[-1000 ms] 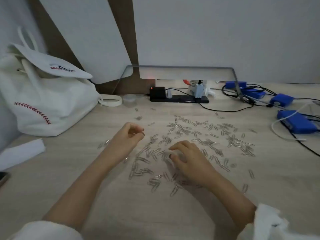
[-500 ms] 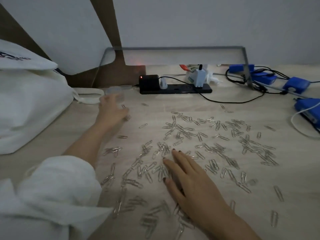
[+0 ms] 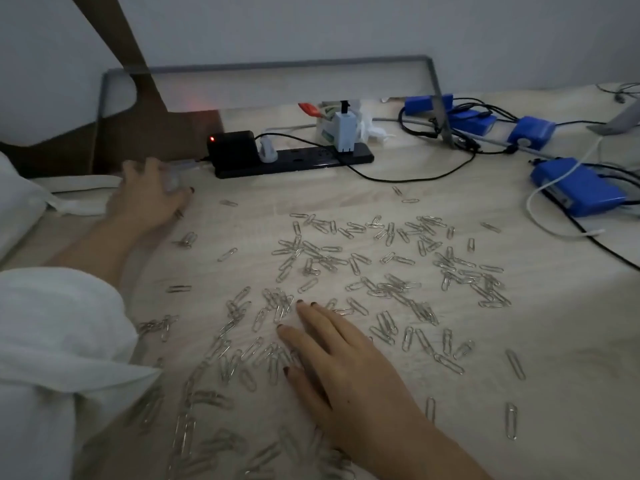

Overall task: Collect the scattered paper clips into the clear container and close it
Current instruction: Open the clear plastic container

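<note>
by the power strip [image 3: 294, 161], left hand [image 3: 147, 199] grips clear container [image 3: 174, 180], fetching it; right hand [image 3: 341, 370] lies flat, empty; next, bring it to paper clips [image 3: 381, 265].

No text, brand or number can be read. The blue box [image 3: 578, 190] to the right of the power strip [image 3: 294, 161] bears a pale patch on its side, too blurred to make out.

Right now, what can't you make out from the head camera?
Clear container, head view: blurred, mostly covered by the left hand; lid and contents unreadable.
Paper clips, head view: any under the right hand are hidden by its palm.
Nearest clips, head view: blurred, cut off by the bottom edge.
White bag, head view: cut by left edge.
</note>
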Action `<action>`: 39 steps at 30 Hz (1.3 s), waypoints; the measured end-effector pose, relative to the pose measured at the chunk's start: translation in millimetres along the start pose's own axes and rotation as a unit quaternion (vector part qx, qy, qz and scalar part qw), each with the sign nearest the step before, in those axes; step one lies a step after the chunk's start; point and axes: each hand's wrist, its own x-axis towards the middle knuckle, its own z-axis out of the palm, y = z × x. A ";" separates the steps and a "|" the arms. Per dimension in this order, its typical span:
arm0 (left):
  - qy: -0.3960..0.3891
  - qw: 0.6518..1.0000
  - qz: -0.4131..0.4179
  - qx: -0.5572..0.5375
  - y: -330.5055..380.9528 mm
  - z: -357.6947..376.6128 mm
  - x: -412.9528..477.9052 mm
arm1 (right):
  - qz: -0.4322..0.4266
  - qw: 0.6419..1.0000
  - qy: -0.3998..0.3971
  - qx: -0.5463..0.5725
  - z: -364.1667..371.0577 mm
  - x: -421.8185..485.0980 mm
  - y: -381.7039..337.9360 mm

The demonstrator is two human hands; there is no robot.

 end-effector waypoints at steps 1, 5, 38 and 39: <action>0.003 1.000 0.007 -0.006 2.7 0.4 -1.9 | -0.001 1.000 0.007 -0.004 1.0 0.0 0.6; -0.008 0.999 0.014 -0.030 19.4 0.1 -14.9 | -0.006 0.999 0.023 -0.024 1.0 -0.2 -0.2; 0.076 0.946 0.249 -0.191 64.2 -21.2 -312.9 | 0.057 0.940 0.069 0.328 -29.6 -19.1 -32.8; 0.096 0.949 0.244 -0.178 65.7 -20.3 -313.7 | 0.063 0.940 0.074 0.327 -30.4 -18.8 -32.5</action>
